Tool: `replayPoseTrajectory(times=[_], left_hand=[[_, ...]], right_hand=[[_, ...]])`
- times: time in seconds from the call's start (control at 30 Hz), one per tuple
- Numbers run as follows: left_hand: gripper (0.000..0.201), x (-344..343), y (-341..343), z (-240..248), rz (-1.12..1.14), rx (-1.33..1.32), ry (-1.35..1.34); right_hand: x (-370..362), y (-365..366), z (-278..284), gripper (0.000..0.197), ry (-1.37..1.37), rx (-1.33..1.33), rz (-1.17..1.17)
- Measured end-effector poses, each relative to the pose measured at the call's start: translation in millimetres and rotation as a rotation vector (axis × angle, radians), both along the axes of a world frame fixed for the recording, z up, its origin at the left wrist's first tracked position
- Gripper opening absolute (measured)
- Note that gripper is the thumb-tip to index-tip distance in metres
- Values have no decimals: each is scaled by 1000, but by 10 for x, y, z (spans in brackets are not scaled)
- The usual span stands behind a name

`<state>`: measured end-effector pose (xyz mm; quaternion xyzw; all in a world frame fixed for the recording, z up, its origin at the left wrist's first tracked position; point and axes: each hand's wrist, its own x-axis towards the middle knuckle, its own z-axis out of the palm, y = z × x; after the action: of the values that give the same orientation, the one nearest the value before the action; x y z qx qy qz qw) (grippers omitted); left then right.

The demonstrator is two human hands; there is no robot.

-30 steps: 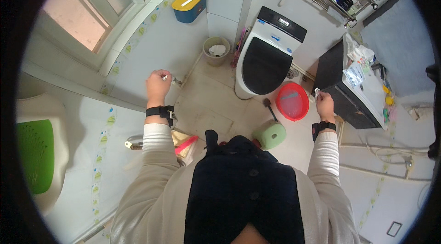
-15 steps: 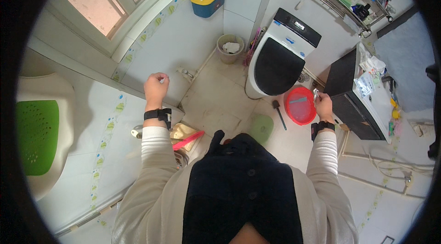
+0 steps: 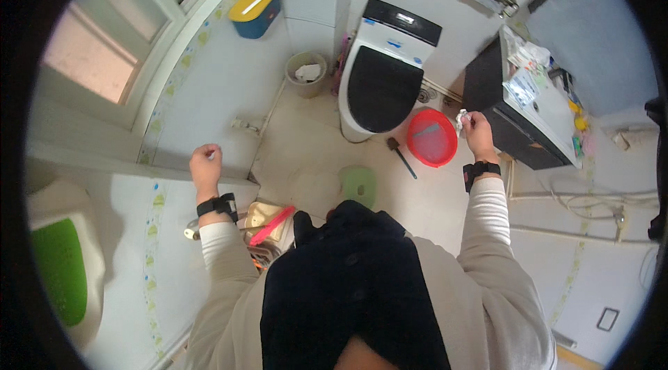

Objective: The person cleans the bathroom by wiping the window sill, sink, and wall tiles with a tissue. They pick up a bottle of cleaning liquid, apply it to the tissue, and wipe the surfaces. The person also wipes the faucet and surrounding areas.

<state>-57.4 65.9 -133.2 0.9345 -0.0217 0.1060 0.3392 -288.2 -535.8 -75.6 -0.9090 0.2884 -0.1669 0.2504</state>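
My right hand (image 3: 479, 135) is closed on a small crumpled white scrap (image 3: 460, 118), possibly paper or a wrapper. It hangs above the right rim of a red basin (image 3: 431, 144), beside the dark cabinet. In the basin lies a flat grey-blue piece (image 3: 427, 129). My left hand (image 3: 206, 167) is raised on the other side near the tiled wall, its fingers curled inward. Something pale may show between those fingertips, too small to name. Both wrists wear black straps.
A white toilet with a black lid (image 3: 385, 88) stands ahead, with a waste bin (image 3: 305, 75) to its left. On the floor are a dark brush (image 3: 401, 158) and a green stool (image 3: 359, 185). A dark cabinet (image 3: 515, 105) carries clutter at right; a pink-handled item (image 3: 273, 225) is lower left.
The view has shifted right, so the room's fixtures appear farther left. Both hands stay raised and curled; the right still holds the white scrap, now seen nearer the basin's upper right rim.
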Motion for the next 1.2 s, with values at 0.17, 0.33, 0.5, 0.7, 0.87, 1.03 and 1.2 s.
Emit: replayPoseTrajectory(times=[0.17, 0.33, 0.5, 0.7, 0.87, 1.03, 1.2], left_hand=[[15, 108, -171, -22, -17, 42, 68], [15, 226, -807, -88, -155, 16, 71], [14, 256, -1738, -125, -304, -8, 77], [16, -13, -3058, 28, -561, -12, -34], [16, -503, -3986, 376, -595, 69, -41], [16, -925, -4654, 634, -614, 134, -38], [16, -1254, -5206, 677, -691, 118, -89]], right_hand=[[-298, -127, -90, 21, 0, 43, -143], [-825, -326, -229, 21, 77, -36, -268], [-1585, -645, -223, 17, 66, 17, -403], [-2590, -1092, -262, 14, -22, 126, -537], [-3364, -1629, -406, 14, -67, 143, -610], [-4002, -2100, -620, 16, -14, 170, -648], [-4378, -2442, -735, 15, -92, 246, -698]])
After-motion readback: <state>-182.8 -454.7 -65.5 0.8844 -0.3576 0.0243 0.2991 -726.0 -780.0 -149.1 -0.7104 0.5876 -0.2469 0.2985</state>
